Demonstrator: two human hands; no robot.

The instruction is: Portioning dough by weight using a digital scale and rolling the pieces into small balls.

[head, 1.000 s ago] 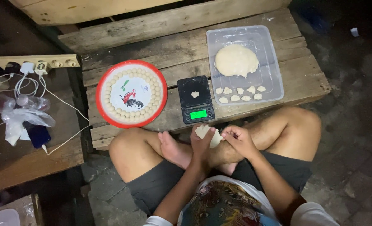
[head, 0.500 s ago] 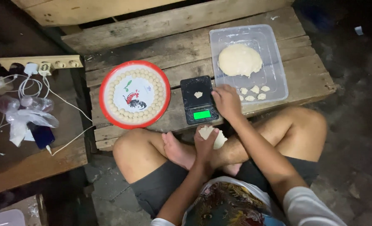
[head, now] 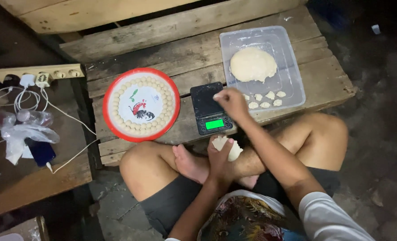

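Observation:
I sit cross-legged before a low wooden table. My left hand rests over my ankle, closed around a pale lump of dough. My right hand hovers over a small black digital scale with a green lit display, pinching a small piece of dough at its fingertips. To the right stands a clear plastic tub holding a large dough mound and several small cut pieces. Left of the scale lies a round red-rimmed tray ringed with rows of small dough balls.
A wooden power strip with plugged chargers and white cables lies at the left, beside plastic bags and a dark blue object on a lower wooden board. A plank runs along the back. Dark ground lies to the right.
My right hand left my lap, reached forward to the scale, and now holds a small piece of dough above it. The left hand kept its lump in place.

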